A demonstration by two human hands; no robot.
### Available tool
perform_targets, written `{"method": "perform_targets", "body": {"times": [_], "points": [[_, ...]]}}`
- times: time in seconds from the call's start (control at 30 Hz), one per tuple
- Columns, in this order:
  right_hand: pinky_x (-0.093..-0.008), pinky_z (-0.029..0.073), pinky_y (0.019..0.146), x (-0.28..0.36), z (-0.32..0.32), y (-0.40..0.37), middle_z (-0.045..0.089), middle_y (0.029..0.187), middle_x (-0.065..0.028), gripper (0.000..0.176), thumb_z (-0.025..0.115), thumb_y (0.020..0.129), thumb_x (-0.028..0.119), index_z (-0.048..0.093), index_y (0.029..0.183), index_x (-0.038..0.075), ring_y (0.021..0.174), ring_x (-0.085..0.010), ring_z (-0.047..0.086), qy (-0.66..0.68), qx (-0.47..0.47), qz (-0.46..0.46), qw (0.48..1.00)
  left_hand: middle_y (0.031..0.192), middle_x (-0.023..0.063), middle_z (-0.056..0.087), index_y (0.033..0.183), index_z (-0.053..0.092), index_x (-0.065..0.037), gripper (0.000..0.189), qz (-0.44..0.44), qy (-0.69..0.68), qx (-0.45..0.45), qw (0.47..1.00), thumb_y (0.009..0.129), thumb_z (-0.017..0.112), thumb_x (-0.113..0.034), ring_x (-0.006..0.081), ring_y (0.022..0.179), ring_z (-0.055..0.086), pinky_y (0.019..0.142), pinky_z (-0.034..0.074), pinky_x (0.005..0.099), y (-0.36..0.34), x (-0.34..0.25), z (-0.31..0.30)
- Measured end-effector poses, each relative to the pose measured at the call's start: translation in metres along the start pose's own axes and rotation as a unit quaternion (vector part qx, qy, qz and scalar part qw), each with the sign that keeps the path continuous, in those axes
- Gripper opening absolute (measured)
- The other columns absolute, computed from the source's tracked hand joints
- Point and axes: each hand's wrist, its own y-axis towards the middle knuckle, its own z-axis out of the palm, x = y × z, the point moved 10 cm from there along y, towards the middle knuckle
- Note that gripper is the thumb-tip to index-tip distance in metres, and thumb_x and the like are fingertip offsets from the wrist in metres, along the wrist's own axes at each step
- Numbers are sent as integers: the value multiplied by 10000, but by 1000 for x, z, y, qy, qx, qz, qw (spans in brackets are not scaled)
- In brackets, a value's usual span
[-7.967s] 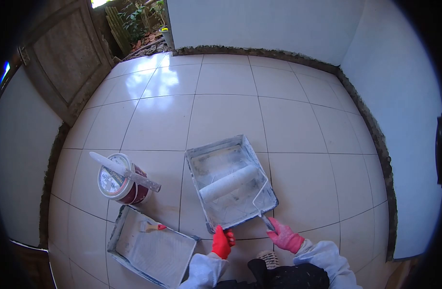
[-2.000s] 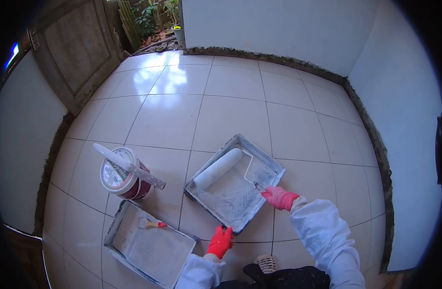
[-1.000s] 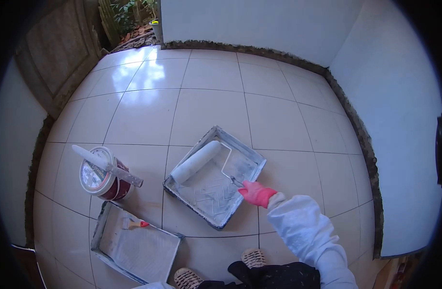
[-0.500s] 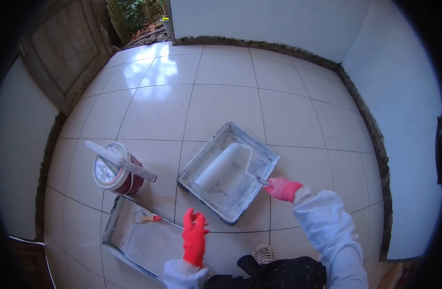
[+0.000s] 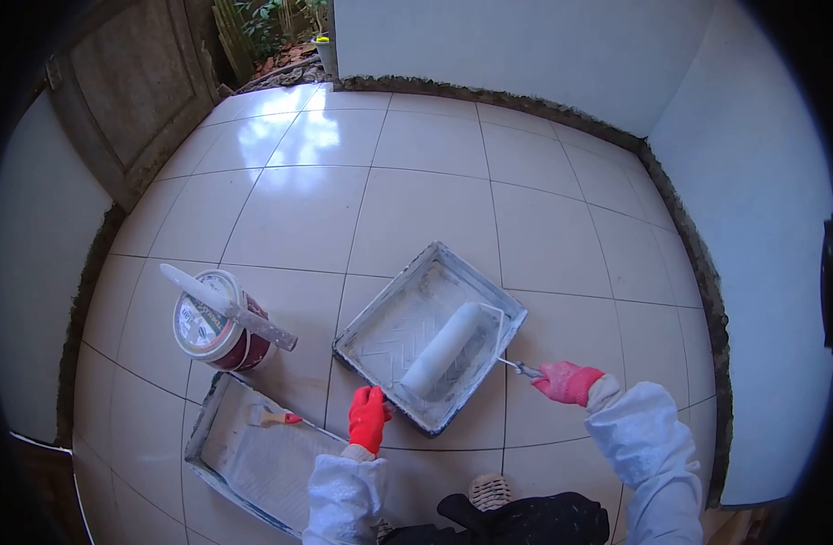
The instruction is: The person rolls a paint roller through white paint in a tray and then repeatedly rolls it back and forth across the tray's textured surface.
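A paint roller (image 5: pixel 442 352) with a long pale cover lies against the ribbed floor of a paint tray (image 5: pixel 376 334). My right hand (image 5: pixel 569 383), in a pink-red glove, is closed round the roller's handle just beyond the tray's right side. In a red glove, my left hand (image 5: pixel 368 421) has its fingers closed at the tray's lower left edge, seemingly pinching the rim; the fingertips are partly hidden. Below and left of that hand is a second tray (image 5: pixel 253 461), coated in whitish paint, with a paintbrush (image 5: pixel 278 417) lying in it.
A paint bucket (image 5: pixel 218 331) stands at left, with a paint-smeared scraper (image 5: pixel 239 313) across its lid. Pale floor tiles (image 5: pixel 425 200) spread to the white walls (image 5: pixel 507 45), whose bases are rough. A wooden door (image 5: pixel 130 86) stands open at upper left.
The roller has moved toward the tray's lower right side as my right hand drew back to the right. My left hand's fingers have closed at the tray's edge.
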Motion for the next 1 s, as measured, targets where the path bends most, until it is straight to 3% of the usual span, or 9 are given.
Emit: {"method": "perform_targets", "body": {"times": [0.13,0.27,0.43,0.53,0.57,0.67,0.8,0.9,1.0], "points": [[-447,438,710,34,-3,44,585,847,-220,372,484,808,379,533,858,14,829,-395,549,73,-75,-30,994,832,86,556,944,511,-13,320,-34,-4,-20,999,843,483,-315,149,586,542,507,464,277,9,-16,-9],[-452,436,689,61,2,73,584,808,-221,375,496,804,388,528,844,17,792,-404,548,108,-134,-91,981,926,125,546,1031,459,-6,359,-53,-9,13,998,834,501,-303,219,683,576,558,501,316,26,-24,-11],[-420,442,629,57,7,41,582,751,-191,324,519,811,332,513,801,8,734,-389,551,165,-185,-85,965,884,145,544,1048,397,27,363,-66,-78,38,994,834,503,-246,255,652,589,549,525,331,33,-17,-4],[-389,441,550,53,12,5,565,653,-165,283,528,811,305,511,782,24,621,-324,571,295,-159,-38,941,898,164,533,1007,387,40,315,-41,-128,25,991,845,483,-213,275,668,588,549,528,336,9,-17,11],[-353,429,487,53,16,-4,533,564,-123,253,537,809,286,508,775,37,497,-244,548,335,-172,-48,925,902,166,518,966,386,39,270,-31,-143,45,988,862,455,-200,273,677,585,556,534,343,-5,-18,23],[-393,430,532,52,26,-20,557,649,-179,264,551,797,296,494,787,38,582,-314,570,287,-233,-79,926,907,165,502,973,374,43,273,-3,-233,2,973,876,433,-206,270,683,582,576,539,349,-39,-4,48],[-369,426,529,63,52,-30,552,650,-155,221,521,824,234,517,894,25,573,-258,566,475,-116,-20,872,907,165,495,994,352,49,302,-26,-324,-77,943,886,420,-225,278,679,579,613,539,352,-58,43,69],[-368,437,565,64,67,-30,556,660,-153,258,498,834,190,504,1035,29,592,-257,562,523,-95,4,847,974,200,495,1067,308,59,362,-67,-349,-91,930,888,414,-237,317,754,599,658,524,377,-70,64,78],[-258,435,507,61,75,-30,541,660,-49,373,469,850,166,426,1208,66,530,-106,506,419,-168,-66,890,1041,221,484,1105,285,59,381,-105,-367,-97,919,885,406,-228,346,818,599,680,511,388,-77,83,86]]}}
